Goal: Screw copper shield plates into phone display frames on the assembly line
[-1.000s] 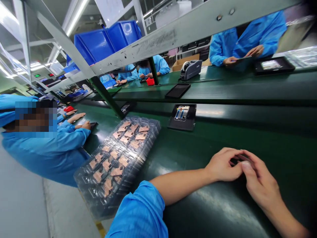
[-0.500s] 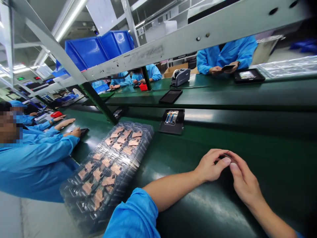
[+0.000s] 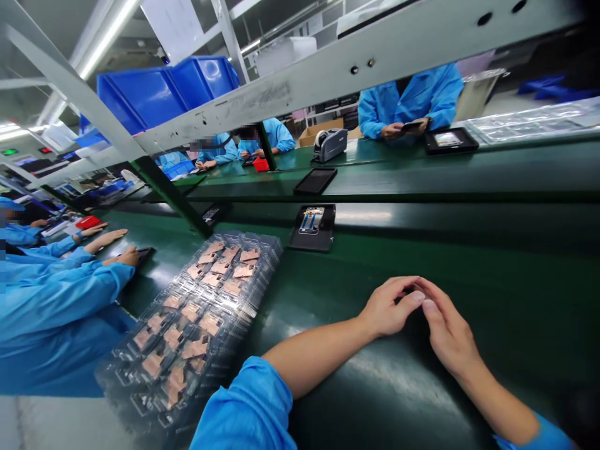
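My left hand and my right hand meet at the fingertips above the green work surface. Both are gently curved, thumbs apart from the fingers, and I see nothing held in either; the fingers' undersides are hidden. Left of my forearm lies a clear plastic tray with several copper-coloured pieces in its pockets. Beyond my hands, a black tray bears an opened phone-like frame with blue strips.
A shelf beam crosses overhead, with blue bins behind it. Farther back are an empty-looking black tray and a tape dispenser. Co-workers in blue sit at left and opposite.
The whole view has shifted, so most things appear slightly farther left. My hands keep the same pose, fingertips together.
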`<state>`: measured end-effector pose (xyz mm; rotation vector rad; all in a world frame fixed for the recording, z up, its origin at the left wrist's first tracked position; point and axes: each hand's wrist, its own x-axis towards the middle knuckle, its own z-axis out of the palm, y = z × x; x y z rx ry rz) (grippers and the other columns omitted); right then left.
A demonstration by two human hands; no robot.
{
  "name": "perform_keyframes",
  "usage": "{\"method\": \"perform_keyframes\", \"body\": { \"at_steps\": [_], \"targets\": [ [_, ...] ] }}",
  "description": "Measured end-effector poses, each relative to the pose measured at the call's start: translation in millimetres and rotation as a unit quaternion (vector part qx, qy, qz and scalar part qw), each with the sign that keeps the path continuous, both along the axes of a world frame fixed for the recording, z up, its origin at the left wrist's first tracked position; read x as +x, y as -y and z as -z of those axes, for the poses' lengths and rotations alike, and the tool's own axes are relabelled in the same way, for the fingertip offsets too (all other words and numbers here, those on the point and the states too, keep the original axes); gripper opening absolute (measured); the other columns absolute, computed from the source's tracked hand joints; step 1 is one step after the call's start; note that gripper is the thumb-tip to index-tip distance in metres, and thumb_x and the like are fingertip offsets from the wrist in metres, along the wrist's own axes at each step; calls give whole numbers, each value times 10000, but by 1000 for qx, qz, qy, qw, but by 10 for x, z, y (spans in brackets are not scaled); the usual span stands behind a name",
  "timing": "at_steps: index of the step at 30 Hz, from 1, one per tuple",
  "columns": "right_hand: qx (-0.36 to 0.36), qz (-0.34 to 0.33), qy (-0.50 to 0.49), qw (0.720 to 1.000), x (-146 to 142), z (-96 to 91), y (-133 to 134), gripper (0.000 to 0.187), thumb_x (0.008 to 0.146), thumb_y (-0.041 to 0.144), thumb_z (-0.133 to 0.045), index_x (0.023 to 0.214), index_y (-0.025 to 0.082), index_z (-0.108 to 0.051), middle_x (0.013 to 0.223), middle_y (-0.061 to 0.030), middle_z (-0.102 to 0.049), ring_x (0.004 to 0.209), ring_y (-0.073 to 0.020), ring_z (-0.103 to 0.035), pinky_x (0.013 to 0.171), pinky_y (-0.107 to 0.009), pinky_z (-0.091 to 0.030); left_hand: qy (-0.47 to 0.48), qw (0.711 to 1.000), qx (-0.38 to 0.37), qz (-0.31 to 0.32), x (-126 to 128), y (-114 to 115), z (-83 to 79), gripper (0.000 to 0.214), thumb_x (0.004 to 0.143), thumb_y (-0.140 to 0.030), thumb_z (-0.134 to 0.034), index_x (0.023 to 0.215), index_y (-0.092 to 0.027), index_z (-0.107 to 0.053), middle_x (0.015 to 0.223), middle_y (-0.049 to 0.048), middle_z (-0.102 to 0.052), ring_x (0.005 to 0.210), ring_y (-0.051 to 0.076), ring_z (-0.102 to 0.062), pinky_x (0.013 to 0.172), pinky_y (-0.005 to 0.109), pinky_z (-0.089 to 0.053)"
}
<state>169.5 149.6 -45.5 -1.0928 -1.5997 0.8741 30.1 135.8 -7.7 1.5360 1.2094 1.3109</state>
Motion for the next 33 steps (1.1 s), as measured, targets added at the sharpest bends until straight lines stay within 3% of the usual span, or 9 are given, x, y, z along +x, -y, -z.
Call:
{"method": "perform_keyframes", "body": {
  "at_steps": [5,12,33],
  "targets": [
    [-6,-17,-31,999,-28,-65,9,595,982,635,-451,1375,206,-580,1399,-149,-606,1279,-291,-601,1139,-519,-458,16,1000,0,21,-31,-9,-53,423,941,-378,-575,1293,-157,-654,1361,131,-656,1267,237,-608,1139,436,-450],
    [8,-33,-59,998,-75,-170,-32,559,1009,593,-456,1428,236,-550,1441,-125,-577,1323,-274,-567,1112,-464,-500,53,997,-18,46,-95,-123,11,548,939,-519,-544,1347,-164,-634,1420,131,-623,1330,283,-575,1194,484,-386],
    [28,-28,-72,997,-76,-287,-49,452,1009,462,-488,1392,232,-559,1388,-115,-611,1265,-255,-601,1071,-423,-527,75,994,-63,45,-127,-181,19,663,896,-624,-583,1353,-148,-643,1434,129,-613,1349,324,-563,1175,502,-419]
  ]
}}
